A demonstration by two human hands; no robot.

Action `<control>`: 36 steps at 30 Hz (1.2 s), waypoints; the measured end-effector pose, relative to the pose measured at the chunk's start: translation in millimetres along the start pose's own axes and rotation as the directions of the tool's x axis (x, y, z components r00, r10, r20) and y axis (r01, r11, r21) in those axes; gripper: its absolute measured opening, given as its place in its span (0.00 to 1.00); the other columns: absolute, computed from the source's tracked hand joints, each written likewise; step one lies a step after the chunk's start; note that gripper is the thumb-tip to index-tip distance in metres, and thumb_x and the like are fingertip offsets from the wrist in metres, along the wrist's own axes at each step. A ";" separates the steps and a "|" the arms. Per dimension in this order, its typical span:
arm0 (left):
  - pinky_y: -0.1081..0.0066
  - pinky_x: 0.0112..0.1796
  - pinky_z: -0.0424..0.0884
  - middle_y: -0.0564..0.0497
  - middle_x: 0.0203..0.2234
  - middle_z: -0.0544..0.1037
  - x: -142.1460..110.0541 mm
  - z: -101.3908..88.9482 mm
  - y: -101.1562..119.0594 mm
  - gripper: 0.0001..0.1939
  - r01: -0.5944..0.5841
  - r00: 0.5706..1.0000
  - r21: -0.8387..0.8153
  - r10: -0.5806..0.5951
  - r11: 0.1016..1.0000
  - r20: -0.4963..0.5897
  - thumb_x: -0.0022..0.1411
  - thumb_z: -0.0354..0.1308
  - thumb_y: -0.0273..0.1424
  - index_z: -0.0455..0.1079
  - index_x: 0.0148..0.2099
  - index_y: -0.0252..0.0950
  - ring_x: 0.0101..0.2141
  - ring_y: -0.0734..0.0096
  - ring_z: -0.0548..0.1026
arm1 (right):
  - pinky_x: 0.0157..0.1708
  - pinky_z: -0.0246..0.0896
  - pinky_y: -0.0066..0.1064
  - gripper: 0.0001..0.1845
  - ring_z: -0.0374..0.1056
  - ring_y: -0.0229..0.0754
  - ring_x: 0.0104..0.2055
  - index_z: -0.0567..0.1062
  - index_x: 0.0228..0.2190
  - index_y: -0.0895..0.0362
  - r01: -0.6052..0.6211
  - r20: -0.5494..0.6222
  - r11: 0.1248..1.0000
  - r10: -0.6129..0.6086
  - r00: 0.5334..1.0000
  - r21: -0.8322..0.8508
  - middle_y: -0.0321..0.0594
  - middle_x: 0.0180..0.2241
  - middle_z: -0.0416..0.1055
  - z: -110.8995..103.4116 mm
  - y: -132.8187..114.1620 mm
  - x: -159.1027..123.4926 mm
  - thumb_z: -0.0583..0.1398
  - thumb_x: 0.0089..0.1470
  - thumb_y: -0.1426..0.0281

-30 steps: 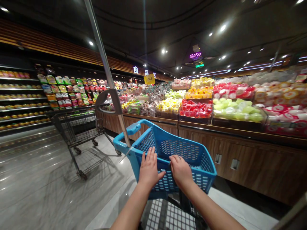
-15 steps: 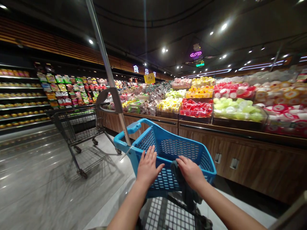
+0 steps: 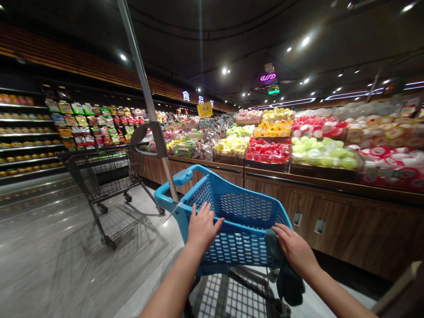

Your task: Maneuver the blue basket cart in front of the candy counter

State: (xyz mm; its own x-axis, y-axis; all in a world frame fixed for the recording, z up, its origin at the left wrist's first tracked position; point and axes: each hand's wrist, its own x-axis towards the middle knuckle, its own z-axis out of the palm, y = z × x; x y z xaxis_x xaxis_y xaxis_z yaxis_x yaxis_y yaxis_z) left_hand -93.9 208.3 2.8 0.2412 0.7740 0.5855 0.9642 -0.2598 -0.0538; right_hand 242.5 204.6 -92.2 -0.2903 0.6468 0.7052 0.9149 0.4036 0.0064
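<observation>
A blue plastic shopping cart basket (image 3: 236, 249) with perforated walls is right in front of me, and the inside that I can see holds nothing. My left hand (image 3: 202, 227) rests on its near rim, palm down, fingers stretched over the edge and thumb apart. Farther right along the same rim, my right hand (image 3: 296, 251) has its fingers bent over a dark cloth (image 3: 287, 283). The cloth is pressed against the basket's outer side and hangs below my hand. My palm hides part of it.
A grey pole (image 3: 142, 75) rises beside the blue cart's handle (image 3: 182, 177). To the left stands a black wire shopping cart (image 3: 109, 174). A wood-fronted counter (image 3: 265, 187) runs behind, heaped with colourful wrapped goods (image 3: 268, 151). Stocked shelves (image 3: 26, 137) line the far left.
My right hand and the dark cloth have moved to the right along the basket's near rim. My left hand stays on the rim. The view has shifted slightly.
</observation>
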 end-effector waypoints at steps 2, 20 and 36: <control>0.44 0.62 0.47 0.43 0.56 0.73 3.0 1.8 0.4 0.23 0.014 0.999 -0.001 -0.014 1.000 -0.040 0.69 0.45 0.45 0.74 0.49 0.37 0.60 0.54 0.64 | 0.46 0.69 0.37 0.20 0.71 0.44 0.48 0.74 0.48 0.55 -0.001 0.001 1.000 0.001 1.000 -0.001 0.43 0.50 0.72 -0.2 -6.4 2.0 0.47 0.66 0.64; 0.43 0.59 0.50 0.44 0.46 0.80 13.3 13.6 -11.1 0.15 0.058 0.994 0.041 -0.053 0.997 -0.098 0.68 0.50 0.36 0.77 0.43 0.36 0.58 0.49 0.67 | 0.48 0.67 0.38 0.15 0.68 0.50 0.51 0.76 0.45 0.56 0.023 0.008 1.000 -0.023 1.000 0.016 0.45 0.48 0.74 19.3 -106.1 71.2 0.53 0.63 0.68; 0.46 0.60 0.51 0.42 0.53 0.75 9.3 15.3 -2.7 0.19 0.095 0.990 0.006 -0.094 0.995 -0.105 0.68 0.48 0.35 0.73 0.53 0.36 0.59 0.51 0.65 | 0.52 0.66 0.41 0.21 0.66 0.49 0.56 0.72 0.52 0.57 0.060 -0.062 0.998 -0.061 0.996 -0.015 0.47 0.54 0.70 10.0 -23.2 2.3 0.47 0.66 0.64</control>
State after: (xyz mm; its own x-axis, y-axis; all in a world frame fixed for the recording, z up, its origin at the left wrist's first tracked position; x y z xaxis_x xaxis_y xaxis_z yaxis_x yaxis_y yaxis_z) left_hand -92.6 225.1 -4.0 0.1369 0.7301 0.6694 0.9834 -0.1816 -0.0031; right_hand 217.7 203.2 -97.8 -0.3277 0.5793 0.7463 0.8998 0.4323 0.0595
